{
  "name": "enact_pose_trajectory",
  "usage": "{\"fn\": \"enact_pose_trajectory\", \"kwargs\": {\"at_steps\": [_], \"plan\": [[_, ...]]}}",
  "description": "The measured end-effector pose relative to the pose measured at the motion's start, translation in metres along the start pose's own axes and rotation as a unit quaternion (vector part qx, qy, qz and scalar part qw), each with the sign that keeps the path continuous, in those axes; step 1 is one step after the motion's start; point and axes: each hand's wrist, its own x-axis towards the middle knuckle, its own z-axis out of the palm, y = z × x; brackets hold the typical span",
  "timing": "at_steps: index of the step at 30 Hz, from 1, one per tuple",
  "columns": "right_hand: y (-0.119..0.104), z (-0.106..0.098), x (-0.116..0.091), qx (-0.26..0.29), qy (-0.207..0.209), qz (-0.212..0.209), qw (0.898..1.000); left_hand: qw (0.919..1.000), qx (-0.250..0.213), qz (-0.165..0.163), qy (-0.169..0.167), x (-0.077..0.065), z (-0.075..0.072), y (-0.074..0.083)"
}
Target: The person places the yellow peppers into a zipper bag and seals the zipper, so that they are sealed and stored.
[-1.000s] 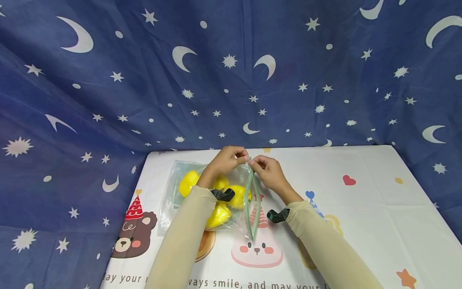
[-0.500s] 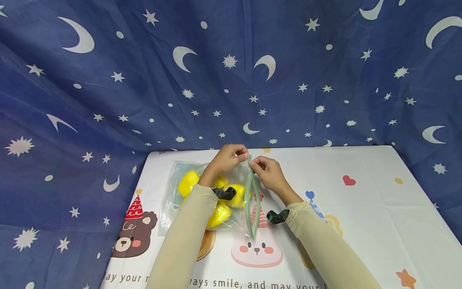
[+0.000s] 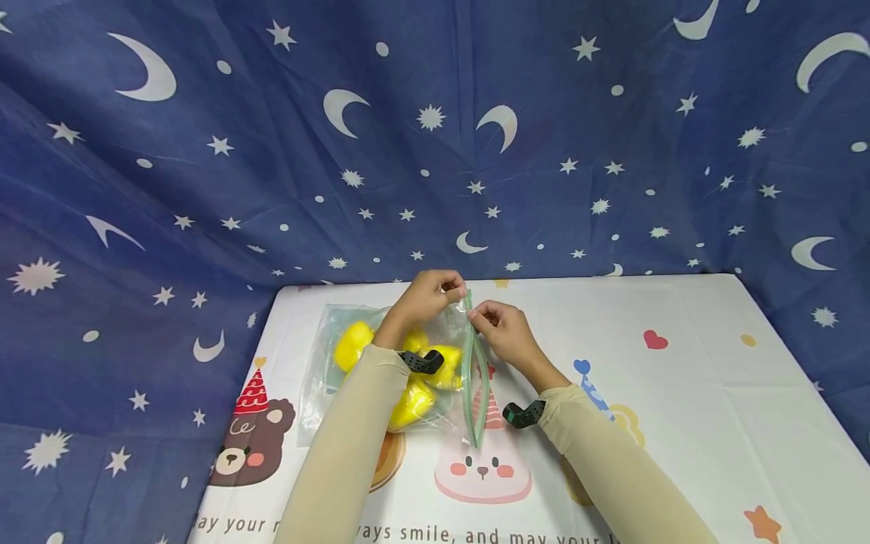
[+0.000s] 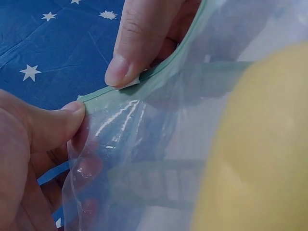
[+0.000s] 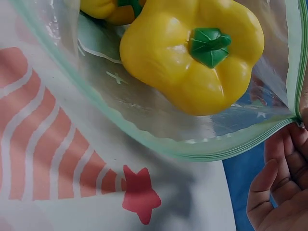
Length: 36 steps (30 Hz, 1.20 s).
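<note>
A clear zip bag lies with its green-edged mouth facing right. Inside are several yellow bell peppers, one with a green stem in the right wrist view. My left hand pinches the far corner of the mouth between thumb and fingers. Just nearer along the same strip, my right hand pinches the two edges together. From there toward the near end, the edges stand apart. In the left wrist view the left thumb presses the corner, and the right thumb lies on the strip.
A white tablecloth with printed cartoon figures covers the table. Behind and to the left hangs a blue curtain with moons and stars. Dark cameras are strapped to both wrists.
My right hand has slid a little way toward me along the green strip, widening the gap between the hands. My left hand stays at the far corner, slightly raised.
</note>
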Motion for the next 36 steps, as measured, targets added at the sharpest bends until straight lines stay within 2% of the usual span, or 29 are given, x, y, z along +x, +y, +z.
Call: {"fn": "enact_pose_trajectory", "kwargs": {"at_steps": [11, 22, 36], "plan": [[-0.002, 0.000, -0.006, 0.003, 0.000, 0.001, 1.000, 1.0000, 0.002, 0.003, 0.003, 0.003, 0.001, 0.001], [-0.001, 0.003, -0.014, 0.002, -0.007, 0.011, 1.000, 0.9998, 0.000, -0.018, 0.001, 0.005, -0.001, 0.002], [0.002, 0.003, -0.024, 0.004, -0.020, 0.014, 1.000, 0.9998, 0.007, -0.019, 0.000, 0.008, 0.003, 0.000]]}}
